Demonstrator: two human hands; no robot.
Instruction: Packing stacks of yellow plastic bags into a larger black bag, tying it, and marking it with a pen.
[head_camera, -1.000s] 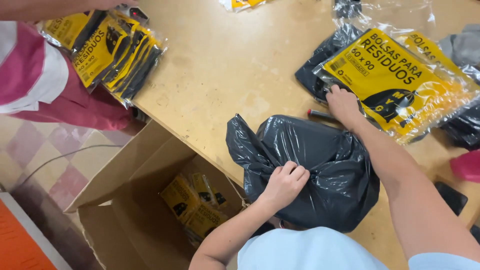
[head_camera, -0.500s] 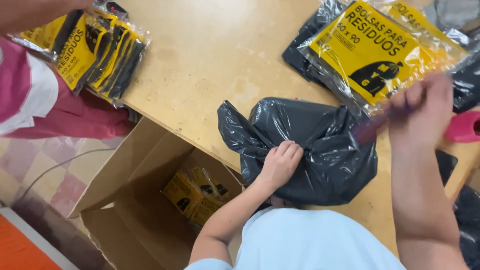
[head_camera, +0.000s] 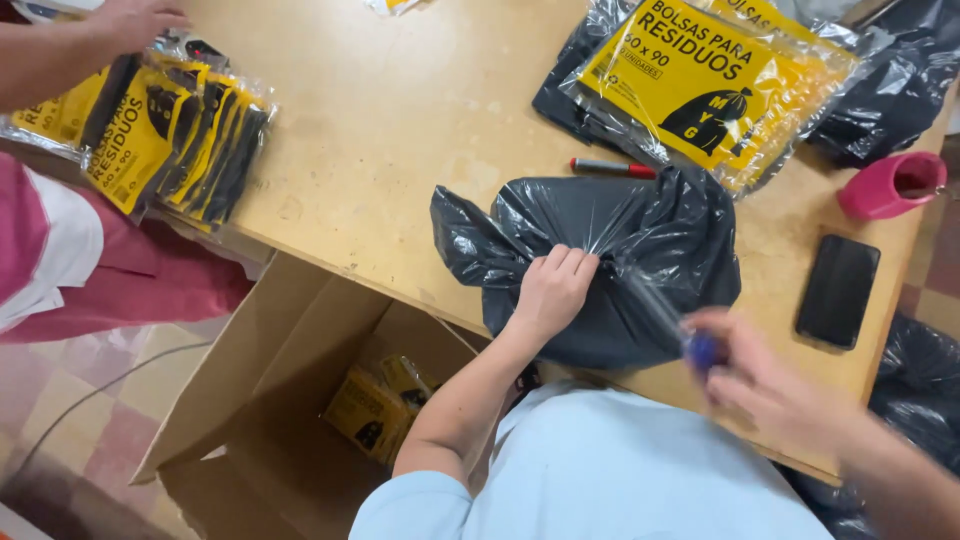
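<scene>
Two hands work mid-frame: left hand (head_camera: 552, 290) fingers bunch the black bag (head_camera: 600, 265) on the counter (head_camera: 380, 130); right hand (head_camera: 760, 385), blurred, pinches a blue marker (head_camera: 703, 350) just beside it.

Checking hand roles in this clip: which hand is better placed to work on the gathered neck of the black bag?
Probably the right hand: free of the black bag, holding a small blue thing at its edge. The left hand is occupied, clamped on the gathered plastic.

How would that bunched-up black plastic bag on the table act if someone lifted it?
The black bag would probably flop and sag: its film is crumpled and creased where the left hand gathers it. It looks light for its bulk. The glossy surface may be slippery to grip.
</scene>
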